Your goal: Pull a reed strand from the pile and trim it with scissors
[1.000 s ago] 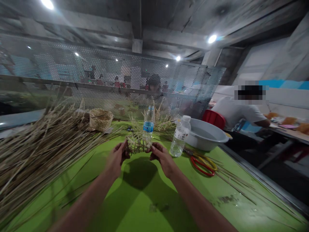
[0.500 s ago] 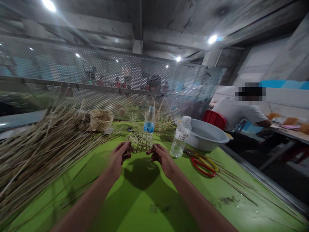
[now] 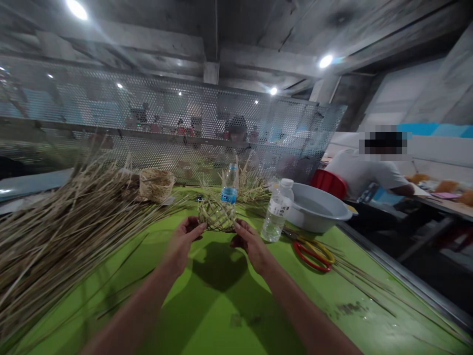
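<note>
A small open-weave basket (image 3: 217,215) of pale strips is held up over the green table (image 3: 221,305) between both hands. My left hand (image 3: 182,241) pinches its left edge with curled fingers. My right hand (image 3: 248,241) grips its right lower edge, fingers closed on the weave. The basket's woven side faces me. A water bottle with a blue label (image 3: 229,186) stands just behind it.
A big heap of dry strips (image 3: 62,222) fills the left of the table, with a finished woven basket (image 3: 155,184) behind. A clear bottle (image 3: 276,210), grey basin (image 3: 316,207) and red-and-yellow scissors (image 3: 313,251) lie right. A perforated metal screen (image 3: 185,128) stands behind; a seated person (image 3: 369,170) is at far right.
Both hands have turned the small basket and lifted it slightly, so its woven side now faces me. Nothing else on the table has moved.
</note>
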